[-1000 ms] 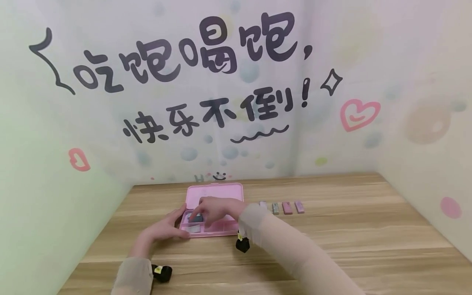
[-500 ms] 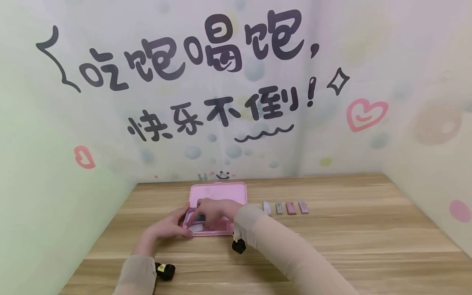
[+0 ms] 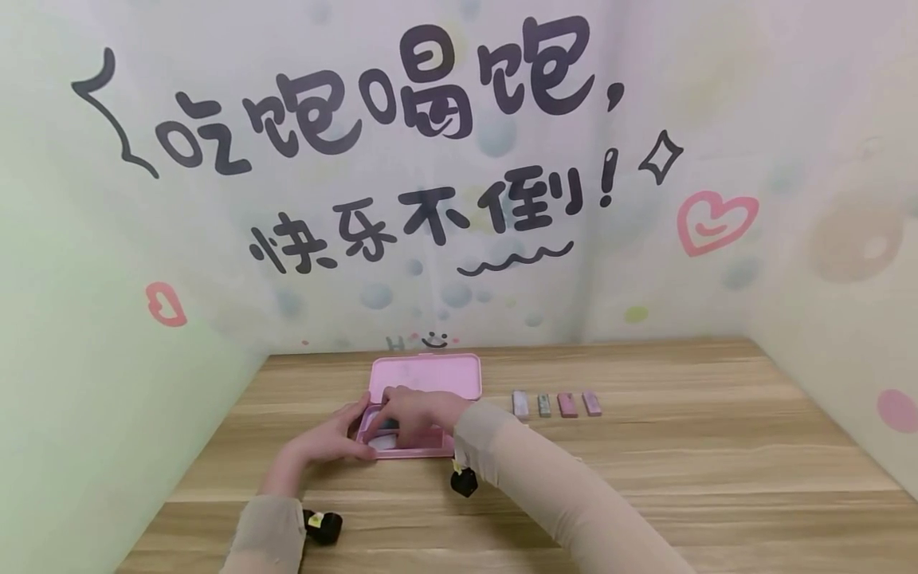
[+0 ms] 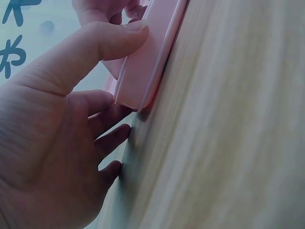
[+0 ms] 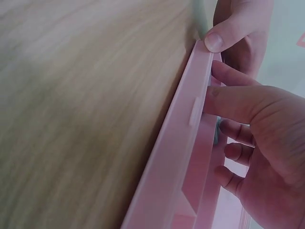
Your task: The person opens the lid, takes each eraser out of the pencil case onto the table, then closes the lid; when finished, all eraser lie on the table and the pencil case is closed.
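Note:
An open pink box (image 3: 425,454) with compartments stands on the table, its lid (image 3: 426,378) tipped back. My left hand (image 3: 324,438) grips the box's left end; in the left wrist view, this hand (image 4: 62,124) has its thumb on the wall and fingers round the corner. My right hand (image 3: 416,410) reaches inside, index finger and thumb at either side of a pale piece (image 3: 383,441) in the front left compartment. A dark piece (image 3: 390,425) lies behind it, partly covered. The right wrist view shows this hand (image 5: 267,133) with fingers extended; their contact with the piece is hidden.
Right of the box, several small blocks lie in a row: a pale one (image 3: 519,403), a grey-green one (image 3: 544,405), a pink one (image 3: 567,404) and a lilac one (image 3: 591,402). A printed curtain (image 3: 430,279) hangs behind the wooden table (image 3: 681,446).
My right index finger has moved from the dark piece towards the pale piece at the front left. My left hand keeps its grip on the box. The head view has shifted slightly.

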Tool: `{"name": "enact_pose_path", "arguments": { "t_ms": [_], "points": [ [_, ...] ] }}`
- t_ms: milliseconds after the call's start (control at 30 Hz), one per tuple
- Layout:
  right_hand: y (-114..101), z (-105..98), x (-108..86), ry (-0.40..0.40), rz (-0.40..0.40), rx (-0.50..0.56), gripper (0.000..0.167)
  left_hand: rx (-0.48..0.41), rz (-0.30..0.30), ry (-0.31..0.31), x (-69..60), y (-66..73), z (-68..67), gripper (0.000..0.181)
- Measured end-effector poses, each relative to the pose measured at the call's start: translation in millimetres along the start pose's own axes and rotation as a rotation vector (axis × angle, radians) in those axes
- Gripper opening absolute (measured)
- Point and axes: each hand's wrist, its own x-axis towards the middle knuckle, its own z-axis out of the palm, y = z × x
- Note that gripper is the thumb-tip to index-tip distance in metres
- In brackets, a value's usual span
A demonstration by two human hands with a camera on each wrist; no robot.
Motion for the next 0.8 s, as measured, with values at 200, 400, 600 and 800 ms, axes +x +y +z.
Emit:
{"name": "enact_pose_path", "arguments": {
  "t_ms": [200,400,600,800],
  "points": [
    [0.6,-0.6,-1.8,0.007,-0.033,-0.025,0.046,-0.007,0.01,-0.003,0.9,1.3,1.5,0.11],
    [-0.5,-5.6,-5.3,0.006,-0.051,-0.006,0.05,-0.018,0.015,-0.008,0.7,3.9,2.0,0.11],
    [-1.9,-13.1,-8.7,0.018,-0.075,0.001,0.051,-0.023,0.035,-0.009,0.6,4.9,0.5,0.109],
    [-1.7,-19.8,-12.1,0.022,-0.106,-0.043,0.055,-0.027,0.024,-0.009,0.2,0.6,-0.4,0.109]
  ]
}}
